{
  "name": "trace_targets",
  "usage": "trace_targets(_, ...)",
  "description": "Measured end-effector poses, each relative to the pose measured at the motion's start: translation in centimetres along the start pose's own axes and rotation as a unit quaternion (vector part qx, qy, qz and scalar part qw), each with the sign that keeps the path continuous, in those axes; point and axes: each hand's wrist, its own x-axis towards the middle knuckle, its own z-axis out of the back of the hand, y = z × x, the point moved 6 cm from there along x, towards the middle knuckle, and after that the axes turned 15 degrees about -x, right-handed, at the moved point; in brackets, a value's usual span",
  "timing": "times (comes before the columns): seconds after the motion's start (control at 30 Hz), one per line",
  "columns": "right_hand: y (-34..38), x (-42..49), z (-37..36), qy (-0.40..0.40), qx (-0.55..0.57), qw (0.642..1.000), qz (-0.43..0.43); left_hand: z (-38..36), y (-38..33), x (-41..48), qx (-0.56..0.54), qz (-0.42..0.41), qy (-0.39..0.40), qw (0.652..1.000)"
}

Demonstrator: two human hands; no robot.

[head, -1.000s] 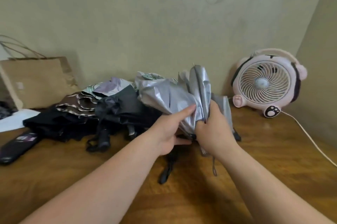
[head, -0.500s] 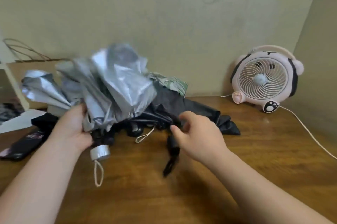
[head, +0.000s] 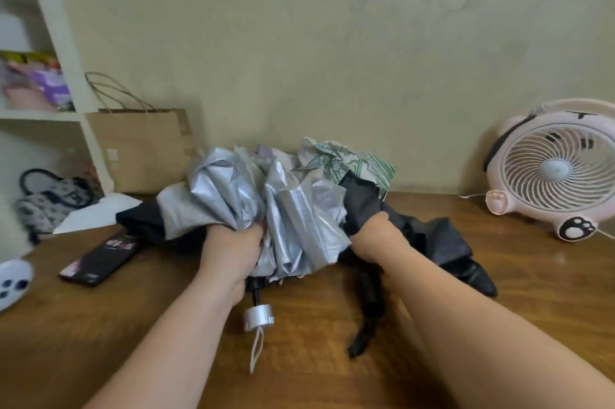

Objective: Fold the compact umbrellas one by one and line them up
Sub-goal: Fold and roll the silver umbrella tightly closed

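Observation:
A silver compact umbrella [head: 293, 209] with crumpled canopy is held over the wooden table [head: 299, 358], its silver handle cap [head: 259, 317] and cord pointing toward me. My left hand [head: 229, 252] grips the bunched silver fabric near the shaft. My right hand [head: 376, 235] holds the canopy's right side, its fingers hidden in the fabric. Behind lie a black umbrella [head: 442, 242] and a green-printed umbrella [head: 346, 159].
A pink desk fan [head: 552, 169] with a white cord stands at the right against the wall. A brown paper bag [head: 143, 149] leans at the back left beside a white shelf [head: 66, 75]. A dark phone-like item [head: 103, 255] and a white controller [head: 13, 282] lie left.
The silver umbrella swung left in my left hand, then came back to the centre. My right hand left the black umbrella and took the silver canopy's right side.

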Motion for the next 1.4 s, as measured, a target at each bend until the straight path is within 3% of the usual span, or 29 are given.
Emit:
trace_targets(0.07,0.2,0.3,0.1,-0.024,-0.028,0.999,0.033,-1.2,0.1,0.0,0.071,-0.027,0.016,0.997)
trace_targets(0.17,-0.3,-0.5,1.0,0.006,-0.069,0.993,0.092,-2.7,0.2,-0.3,0.193,-0.065,0.056,0.977)
trace_targets(0.23,-2.1,-1.1,3.2,-0.027,-0.06,0.994,0.089,-3.0,0.8,-0.4,0.238,-0.07,0.071,0.966)
trace_targets(0.33,-6.5,-1.4,7.5,-0.079,0.024,0.997,-0.009,-2.6,1.4,-0.3,0.262,-0.064,0.072,0.96)
trace_targets(0.4,-8.6,-1.8,10.8,-0.1,0.043,0.994,-0.031,-2.3,1.2,0.0,0.279,-0.069,0.067,0.956)
trace_targets(0.63,-6.4,0.4,17.5,-0.245,0.144,0.958,0.02,-3.1,2.0,0.1,0.264,-0.083,0.074,0.958)
trace_targets(0.73,-3.4,4.8,14.9,-0.206,0.073,0.975,0.048,-2.9,2.8,0.2,0.217,-0.083,0.073,0.97)
trace_targets(0.9,-4.6,11.0,5.1,-0.012,-0.137,0.99,0.039,-2.5,3.5,0.1,0.158,-0.081,0.058,0.982)
trace_targets(1.07,-6.2,10.8,4.3,-0.007,-0.166,0.985,0.036,-3.3,3.8,-0.2,0.124,-0.071,0.065,0.988)
trace_targets(1.13,-5.5,6.9,6.7,-0.074,-0.148,0.985,0.049,-3.6,3.7,-0.6,0.109,-0.07,0.064,0.989)
trace_targets(1.2,-4.2,0.8,8.9,-0.172,-0.06,0.976,0.122,-3.9,3.7,-1.3,0.074,-0.059,0.059,0.994)
trace_targets(1.23,-3.8,-2.7,9.4,-0.184,0.003,0.972,0.146,-4.0,3.9,-1.6,0.043,-0.043,0.059,0.996)
trace_targets(1.3,-3.4,-9.3,8.5,-0.098,0.08,0.978,0.164,-4.5,4.4,-2.2,-0.052,0.013,0.07,0.996)
trace_targets(1.4,-2.8,-15.7,5.5,0.079,0.086,0.981,0.157,-5.5,4.8,-4.1,-0.209,0.132,0.085,0.965)
